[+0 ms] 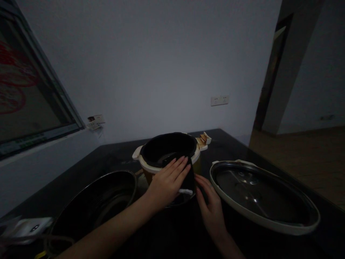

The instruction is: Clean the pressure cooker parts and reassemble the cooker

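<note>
A cooker [147,172] with a pale rim and a black inner pot [169,142] stands mid-counter. On its near side is a black, flat-faced piece [191,176] with a whitish strip at its lower edge; the dim light hides whether it is a panel or separate. My left hand [168,180] lies flat over that piece, fingers stretched together toward the pot's rim. Low at the right side of the same piece, my right hand [211,205] has its fingertips and thumb against or close to the edge. Its fingers are extended, and no held object shows.
A black pan [134,183] is at the left and an oval-looking lid [265,194] with a pale rim at the right. A hinge bracket [204,139] juts from the cooker's back right. A white device [35,227] with a cable lies front left on the dark counter [118,149].
</note>
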### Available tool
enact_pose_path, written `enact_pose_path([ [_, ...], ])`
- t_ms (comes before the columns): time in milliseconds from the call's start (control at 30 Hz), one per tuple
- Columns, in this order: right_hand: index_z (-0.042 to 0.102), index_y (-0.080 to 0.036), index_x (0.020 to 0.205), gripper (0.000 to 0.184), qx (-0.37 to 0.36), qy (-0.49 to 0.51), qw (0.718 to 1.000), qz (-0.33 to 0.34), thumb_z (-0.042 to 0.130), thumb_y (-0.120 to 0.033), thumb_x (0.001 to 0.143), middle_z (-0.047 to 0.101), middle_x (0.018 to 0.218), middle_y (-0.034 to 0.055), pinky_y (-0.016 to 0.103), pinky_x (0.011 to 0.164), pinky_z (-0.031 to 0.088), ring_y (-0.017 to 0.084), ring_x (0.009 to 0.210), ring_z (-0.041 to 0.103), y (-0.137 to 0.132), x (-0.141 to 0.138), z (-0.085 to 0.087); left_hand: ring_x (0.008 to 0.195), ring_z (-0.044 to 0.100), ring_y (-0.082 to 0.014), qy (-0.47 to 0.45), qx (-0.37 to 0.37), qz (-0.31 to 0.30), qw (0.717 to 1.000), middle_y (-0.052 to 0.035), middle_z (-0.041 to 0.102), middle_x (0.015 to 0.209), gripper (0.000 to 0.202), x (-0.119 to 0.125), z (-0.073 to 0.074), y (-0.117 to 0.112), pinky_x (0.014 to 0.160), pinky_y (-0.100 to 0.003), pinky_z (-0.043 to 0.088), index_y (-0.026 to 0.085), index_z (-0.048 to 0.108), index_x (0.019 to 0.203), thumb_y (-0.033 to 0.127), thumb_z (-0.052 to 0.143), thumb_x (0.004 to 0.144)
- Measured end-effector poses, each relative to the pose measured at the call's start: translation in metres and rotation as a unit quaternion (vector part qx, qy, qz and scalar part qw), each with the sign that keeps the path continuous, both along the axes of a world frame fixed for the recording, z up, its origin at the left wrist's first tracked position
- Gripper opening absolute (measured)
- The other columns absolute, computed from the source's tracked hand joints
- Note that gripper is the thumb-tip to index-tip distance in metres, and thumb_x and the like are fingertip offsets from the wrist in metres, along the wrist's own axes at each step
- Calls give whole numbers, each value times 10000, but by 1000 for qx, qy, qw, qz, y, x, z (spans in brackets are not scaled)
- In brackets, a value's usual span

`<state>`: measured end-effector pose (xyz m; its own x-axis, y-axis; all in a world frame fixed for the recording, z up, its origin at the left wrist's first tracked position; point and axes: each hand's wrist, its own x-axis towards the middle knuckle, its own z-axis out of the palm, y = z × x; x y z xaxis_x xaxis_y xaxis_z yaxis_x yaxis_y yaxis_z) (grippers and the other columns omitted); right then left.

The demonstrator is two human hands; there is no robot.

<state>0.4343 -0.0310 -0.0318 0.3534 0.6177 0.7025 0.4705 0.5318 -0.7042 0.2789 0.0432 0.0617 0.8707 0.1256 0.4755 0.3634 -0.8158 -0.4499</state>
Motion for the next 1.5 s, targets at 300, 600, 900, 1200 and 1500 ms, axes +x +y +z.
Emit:
enact_pose_path([
  [300, 680, -223, 1128, 262, -13, 31, 999, 0, 508, -263, 934, 695, 1169, 104, 414, 951, 542, 241, 1104, 652, 2, 2, -5, 1392, 415, -240, 81, -85, 111, 987, -190, 481, 1460, 437, 77, 27, 4, 1170, -366, 323, -1, 483, 1375, 134, 371, 975],
  [600, 545, -253, 1363, 415, -36, 44, 998, 16, 484, -271, 953, 556, 1405, 107, 446, 1079, 457, 238, 1313, 517, 5, -3, -8, 1293, 536, -280, 55, -135, 173, 974, -255, 593, 1327, 363, 135, 43, 31, 1069, -371, 422, -25, 571, 1240, 145, 441, 945],
  [900, 532, -266, 1369, 414, -43, 46, 998, 21, 482, -277, 958, 524, 1426, 102, 445, 1101, 436, 237, 1334, 490, 4, -3, -8, 1359, 467, -255, 48, -182, 164, 968, -231, 534, 1408, 406, 123, 45, 23, 1095, -371, 389, 46, 515, 1319, 160, 494, 930],
  [1200, 536, -279, 1362, 412, -35, 46, 998, 26, 485, -267, 953, 512, 1429, 101, 471, 1096, 439, 244, 1334, 483, 5, -3, -9, 988, 687, -219, -10, -231, 244, 942, -143, 711, 1058, 348, 128, 89, 71, 861, -362, 523, 108, 633, 1105, 289, 348, 1022],
  [1500, 509, -280, 1378, 427, -42, 58, 997, 25, 482, -265, 952, 499, 1429, 105, 431, 1050, 489, 236, 1327, 486, 7, -3, -12, 928, 672, -194, 45, -261, 247, 932, -77, 685, 1051, 304, 152, 66, 71, 834, -411, 554, 136, 639, 1090, 391, 553, 948],
])
